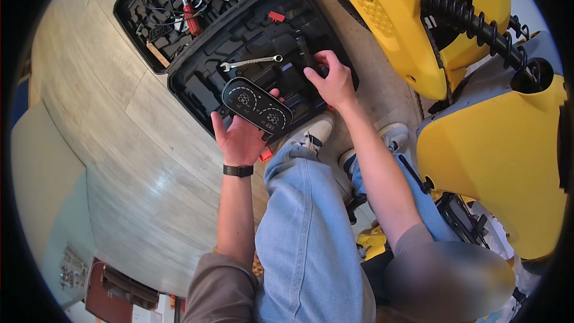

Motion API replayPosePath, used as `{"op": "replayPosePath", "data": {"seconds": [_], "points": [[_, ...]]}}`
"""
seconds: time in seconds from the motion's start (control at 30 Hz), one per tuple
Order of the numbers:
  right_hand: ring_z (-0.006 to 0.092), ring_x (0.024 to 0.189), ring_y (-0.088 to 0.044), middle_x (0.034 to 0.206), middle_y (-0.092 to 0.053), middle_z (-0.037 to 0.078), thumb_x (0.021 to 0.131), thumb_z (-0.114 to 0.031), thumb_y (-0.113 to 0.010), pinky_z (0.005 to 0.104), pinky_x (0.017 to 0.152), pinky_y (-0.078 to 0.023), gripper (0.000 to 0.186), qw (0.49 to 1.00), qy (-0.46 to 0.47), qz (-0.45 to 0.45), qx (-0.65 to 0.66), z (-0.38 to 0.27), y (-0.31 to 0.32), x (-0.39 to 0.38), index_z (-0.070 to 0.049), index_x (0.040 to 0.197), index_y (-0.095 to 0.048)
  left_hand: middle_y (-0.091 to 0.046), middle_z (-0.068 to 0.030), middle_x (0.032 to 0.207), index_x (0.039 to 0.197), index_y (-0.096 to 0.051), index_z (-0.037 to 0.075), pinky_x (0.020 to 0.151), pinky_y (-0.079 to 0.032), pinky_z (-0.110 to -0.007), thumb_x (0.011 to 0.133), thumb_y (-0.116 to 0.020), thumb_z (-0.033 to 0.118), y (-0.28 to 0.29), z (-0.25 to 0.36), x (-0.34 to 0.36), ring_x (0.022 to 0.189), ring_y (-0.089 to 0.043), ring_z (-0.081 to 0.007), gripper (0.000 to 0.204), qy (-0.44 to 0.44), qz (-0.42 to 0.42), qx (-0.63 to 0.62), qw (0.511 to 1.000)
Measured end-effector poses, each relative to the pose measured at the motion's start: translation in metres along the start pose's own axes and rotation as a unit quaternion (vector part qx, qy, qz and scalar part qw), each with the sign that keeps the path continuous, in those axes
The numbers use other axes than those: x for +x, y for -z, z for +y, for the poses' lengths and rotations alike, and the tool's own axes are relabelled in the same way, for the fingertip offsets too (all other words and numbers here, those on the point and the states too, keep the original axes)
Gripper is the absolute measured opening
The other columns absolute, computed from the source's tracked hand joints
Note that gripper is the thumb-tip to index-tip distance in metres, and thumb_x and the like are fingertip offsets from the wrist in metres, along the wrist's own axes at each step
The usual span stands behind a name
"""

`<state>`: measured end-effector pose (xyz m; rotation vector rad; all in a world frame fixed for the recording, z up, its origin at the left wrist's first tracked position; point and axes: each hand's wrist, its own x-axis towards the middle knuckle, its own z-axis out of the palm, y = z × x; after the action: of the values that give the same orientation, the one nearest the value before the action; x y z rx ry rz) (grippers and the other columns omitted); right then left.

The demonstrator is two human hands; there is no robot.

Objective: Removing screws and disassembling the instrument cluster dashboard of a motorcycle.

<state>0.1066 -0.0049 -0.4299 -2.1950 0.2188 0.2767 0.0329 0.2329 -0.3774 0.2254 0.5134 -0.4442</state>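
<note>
My left hand [239,140], palm up with the thumb out, holds a dark oval-ended dashboard display [257,105] with two dial graphics over the open black toolbox [195,107]. My right hand [332,84] grips a slim black object [306,54] at the right of the box, its exact kind unclear. A silver combination wrench [251,61] lies in the moulded tray above the display, and a small red plastic piece [276,16] sits farther back.
The case's other half [131,12] holds cables, a red-handled screwdriver [190,18] and small tools. Yellow vehicle bodywork [490,161] with a black coil shock [490,36] stands at right. My legs and shoes are below on the wooden floor [119,161]; a blurred shape fills the lower right.
</note>
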Motion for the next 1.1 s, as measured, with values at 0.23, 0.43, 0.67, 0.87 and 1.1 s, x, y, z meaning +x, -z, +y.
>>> {"op": "replayPosePath", "data": {"seconds": [0.23, 0.43, 0.67, 0.87, 1.1], "points": [[0.0393, 0.100, -0.070, 0.102, -0.073, 0.021, 0.090, -0.028, -0.069, 0.0456, 0.087, -0.054, 0.037, 0.999, -0.023, -0.038, 0.030, 0.006, 0.009, 0.004, -0.001, 0.114, -0.061, -0.031, -0.0281, 0.161, 0.161, -0.025, 0.010, 0.119, -0.034, -0.057, 0.088, -0.039, 0.085, 0.001, 0.001, -0.001, 0.148, -0.034, -0.0443, 0.105, 0.002, 0.016, 0.016, 1.000], [0.0452, 0.104, -0.066, 0.109, -0.071, 0.025, 0.093, -0.025, -0.059, 0.0481, 0.091, -0.053, 0.036, 0.999, -0.027, -0.017, -0.001, 0.021, 0.013, 0.006, 0.001, 0.117, -0.064, -0.031, -0.0282, 0.161, 0.161, -0.025, 0.011, 0.119, -0.034, -0.057, 0.089, -0.039, 0.084, 0.003, -0.003, 0.001, 0.147, -0.035, -0.0443, 0.104, 0.000, 0.010, 0.023, 1.000], [0.0473, 0.108, -0.064, 0.113, -0.068, 0.028, 0.093, -0.024, -0.055, 0.0486, 0.095, -0.052, 0.038, 0.999, -0.030, -0.031, -0.007, 0.032, 0.017, 0.011, 0.000, 0.121, -0.064, -0.030, -0.0284, 0.161, 0.161, -0.025, 0.012, 0.119, -0.033, -0.057, 0.090, -0.040, 0.083, 0.007, -0.005, 0.000, 0.148, -0.034, -0.0452, 0.102, 0.008, 0.014, 0.009, 1.000], [0.0452, 0.114, -0.064, 0.119, -0.068, 0.026, 0.094, -0.023, -0.056, 0.0469, 0.099, -0.051, 0.039, 0.998, -0.048, -0.035, -0.006, 0.038, 0.015, 0.013, 0.001, 0.124, -0.064, -0.031, -0.0286, 0.161, 0.161, -0.026, 0.012, 0.119, -0.033, -0.058, 0.090, -0.041, 0.082, 0.008, -0.008, 0.001, 0.148, -0.033, -0.0460, 0.100, 0.011, 0.012, 0.006, 1.000], [0.0427, 0.112, -0.066, 0.117, -0.070, 0.024, 0.092, -0.017, -0.064, 0.0465, 0.097, -0.053, 0.034, 0.997, -0.062, -0.031, -0.034, 0.036, 0.011, 0.016, -0.002, 0.122, -0.065, -0.033, -0.0284, 0.160, 0.161, -0.026, 0.013, 0.118, -0.033, -0.059, 0.091, -0.039, 0.082, 0.007, -0.012, 0.001, 0.146, -0.036, -0.0463, 0.099, 0.012, 0.030, 0.033, 0.999]]}}
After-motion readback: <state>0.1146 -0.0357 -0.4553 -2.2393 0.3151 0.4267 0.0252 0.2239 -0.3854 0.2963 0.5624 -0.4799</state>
